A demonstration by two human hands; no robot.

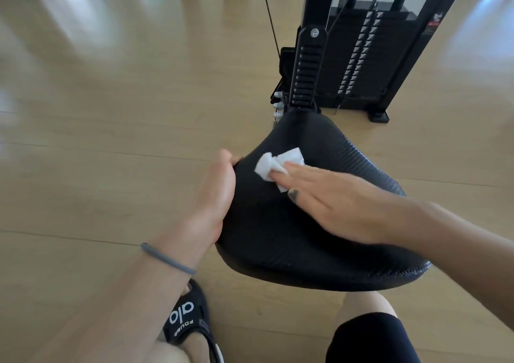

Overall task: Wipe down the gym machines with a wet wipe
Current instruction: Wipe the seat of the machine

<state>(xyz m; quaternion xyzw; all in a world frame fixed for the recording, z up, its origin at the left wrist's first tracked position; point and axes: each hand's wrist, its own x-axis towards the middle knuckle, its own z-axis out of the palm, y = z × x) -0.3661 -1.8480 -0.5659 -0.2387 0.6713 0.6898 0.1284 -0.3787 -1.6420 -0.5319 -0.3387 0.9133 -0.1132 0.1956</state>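
- Both hands are working on the black, ribbed, padded seat (306,223) of a black weight-stack gym machine (358,57) standing on the pale wooden floor (111,112).
- The right hand (333,204) is lying flat with its fingers straight and together, pressing a crumpled white wet wipe (275,166) onto the seat's upper left area.
- The left hand (217,193) is gripping the seat's left edge, its fingers curling out of sight beneath the pad, apparently steadying it.
- Judging by this, the seat-wiping step is under way.
- Next, the wipe probably needs sweeping across the pad's remaining area, keeping flat pressure.
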